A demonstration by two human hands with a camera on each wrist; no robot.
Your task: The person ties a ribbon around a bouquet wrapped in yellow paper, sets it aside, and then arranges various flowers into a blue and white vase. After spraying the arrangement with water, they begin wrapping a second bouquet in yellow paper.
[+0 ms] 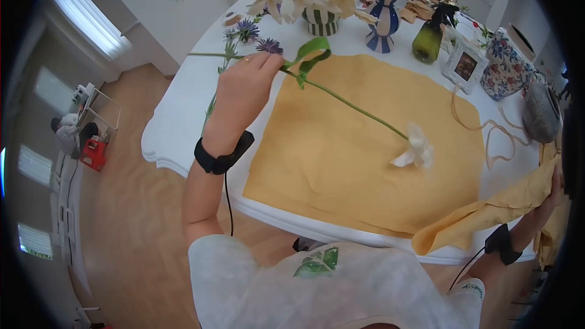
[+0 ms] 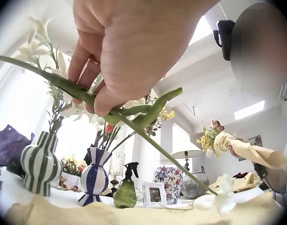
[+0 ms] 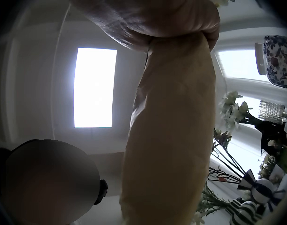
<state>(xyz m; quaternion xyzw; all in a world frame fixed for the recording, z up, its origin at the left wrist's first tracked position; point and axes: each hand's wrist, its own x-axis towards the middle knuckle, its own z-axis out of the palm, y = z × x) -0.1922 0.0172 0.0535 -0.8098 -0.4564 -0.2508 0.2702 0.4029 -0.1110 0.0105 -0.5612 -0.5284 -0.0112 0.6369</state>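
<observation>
My left hand [image 1: 247, 91] pinches the green stem of a white flower [image 1: 417, 149] between thumb and fingers, over the far left part of a tan paper sheet [image 1: 365, 176]. Broad green leaves [image 2: 153, 110] curl out beside the grip, and the stem slants down to the bloom at the right. At the right edge of the head view, my right hand [image 1: 551, 192] grips a bouquet wrapped in tan paper [image 1: 487, 213]. Yellow blossoms [image 2: 208, 140] stick out of the wrap's top in the left wrist view. From the right wrist, the rolled paper [image 3: 174, 131] hangs below the curled fingers.
Behind the sheet stand a green-striped vase [image 1: 320, 21], a blue-striped vase [image 1: 384, 21], a green spray bottle [image 1: 428, 42], a photo frame [image 1: 465, 66] and a floral vase [image 1: 504, 64]. Ribbon [image 1: 487, 123] lies to the right. Purple flowers [image 1: 247, 30] rest at the left.
</observation>
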